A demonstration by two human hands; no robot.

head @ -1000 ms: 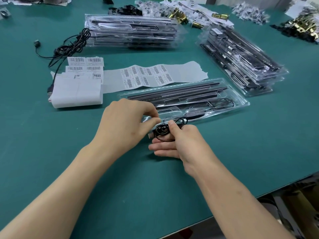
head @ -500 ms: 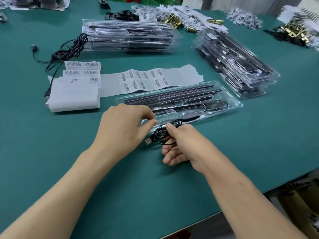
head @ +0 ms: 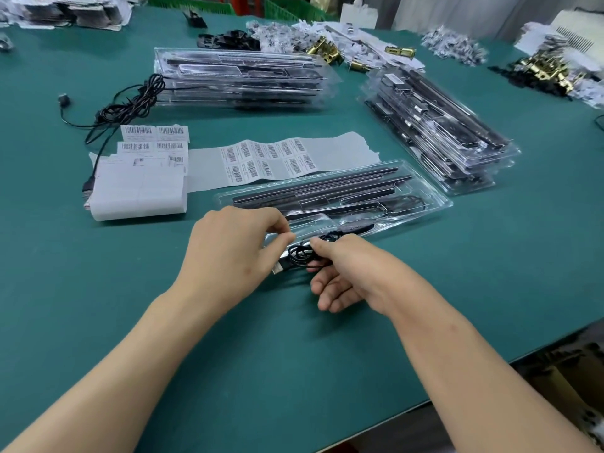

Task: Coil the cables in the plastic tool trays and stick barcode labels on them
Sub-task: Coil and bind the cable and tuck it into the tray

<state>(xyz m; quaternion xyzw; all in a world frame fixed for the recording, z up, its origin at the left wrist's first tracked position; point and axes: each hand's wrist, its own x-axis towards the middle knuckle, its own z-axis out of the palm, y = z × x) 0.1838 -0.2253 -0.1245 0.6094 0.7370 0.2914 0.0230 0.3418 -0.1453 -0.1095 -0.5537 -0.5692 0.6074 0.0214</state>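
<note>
1. Head view: coiled cable [head: 302, 256] sits at the near-left corner of tray [head: 408, 204].
2. R hand [head: 353, 273] pinches cable w/ thumb + forefinger.
3. L hand [head: 228, 253] curled at tray's near edge; can't tell what it pinches.
4. Labels [head: 268, 160] behind tray.

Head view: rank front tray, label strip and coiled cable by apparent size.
1. front tray
2. label strip, nearly as large, but it lies farther off, so the order is unsure
3. coiled cable, clearly smallest
</note>
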